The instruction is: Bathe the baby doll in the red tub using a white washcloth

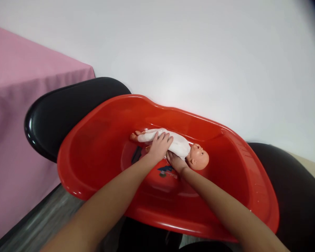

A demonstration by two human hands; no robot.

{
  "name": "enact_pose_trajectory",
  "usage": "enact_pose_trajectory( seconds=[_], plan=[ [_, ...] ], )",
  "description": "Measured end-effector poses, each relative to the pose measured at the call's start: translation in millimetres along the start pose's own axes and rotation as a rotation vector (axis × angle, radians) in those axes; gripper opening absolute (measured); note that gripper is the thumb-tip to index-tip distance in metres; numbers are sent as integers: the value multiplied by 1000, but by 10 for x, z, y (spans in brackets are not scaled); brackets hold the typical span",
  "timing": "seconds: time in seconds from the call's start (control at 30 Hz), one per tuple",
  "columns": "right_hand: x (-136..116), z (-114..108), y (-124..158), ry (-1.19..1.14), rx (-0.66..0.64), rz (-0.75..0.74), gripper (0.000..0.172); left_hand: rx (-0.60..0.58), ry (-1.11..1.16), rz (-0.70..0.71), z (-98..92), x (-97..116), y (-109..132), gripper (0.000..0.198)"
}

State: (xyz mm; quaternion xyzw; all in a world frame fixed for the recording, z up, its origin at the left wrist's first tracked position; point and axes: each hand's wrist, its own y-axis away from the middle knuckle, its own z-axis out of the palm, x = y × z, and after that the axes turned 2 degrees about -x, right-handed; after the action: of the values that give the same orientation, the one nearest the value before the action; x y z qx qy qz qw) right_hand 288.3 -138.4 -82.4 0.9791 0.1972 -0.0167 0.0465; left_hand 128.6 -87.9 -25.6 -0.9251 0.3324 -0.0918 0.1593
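A baby doll (181, 143) in a white bodysuit lies on its back inside a red plastic baby bathtub (94, 140). Its bare head points right and its feet point left. Across the doll's waist lies my left hand (160, 146), palm down, with the fingers slightly apart; its thumb does not show. My right hand (176, 161) is closed at the doll's near side, below the chest. Its fingertips are partly hidden against the doll's body. A small doll hand (147, 149) shows beside my left wrist.
Black rounded seats (76, 108) support or flank the tub at left and right. A pink cloth (28, 77) covers a table on the left. Behind stands a white wall (186, 52). A printed picture (166, 171) marks the tub's floor. Grey wood-look flooring (49, 213) shows below.
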Motion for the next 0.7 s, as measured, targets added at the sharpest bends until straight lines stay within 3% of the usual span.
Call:
enact_pose_trajectory(
  seconds=[0.13, 0.27, 0.43, 0.47, 0.63, 0.7],
  plan=[
    [109, 63, 249, 235, -28, -6, 64, 2, 0, 14, -26, 9, -4, 42],
    [4, 76, 244, 124, -75, 30, 64, 0, 3, 10, -58, 38, -20, 39],
    [-271, 189, 216, 7, -105, -386, 45, -21, -17, 24, -78, 43, -23, 35],
    [-304, 228, 216, 3, -92, -409, 44, -26, -19, 26, -77, 41, -20, 35],
    [-400, 306, 84, -3, -56, -11, 50, -6, 5, 20, -49, 33, -12, 32],
    [-441, 261, -34, -13, -31, 80, 55, 2, 14, 21, -37, 34, -10, 31]
  ],
)
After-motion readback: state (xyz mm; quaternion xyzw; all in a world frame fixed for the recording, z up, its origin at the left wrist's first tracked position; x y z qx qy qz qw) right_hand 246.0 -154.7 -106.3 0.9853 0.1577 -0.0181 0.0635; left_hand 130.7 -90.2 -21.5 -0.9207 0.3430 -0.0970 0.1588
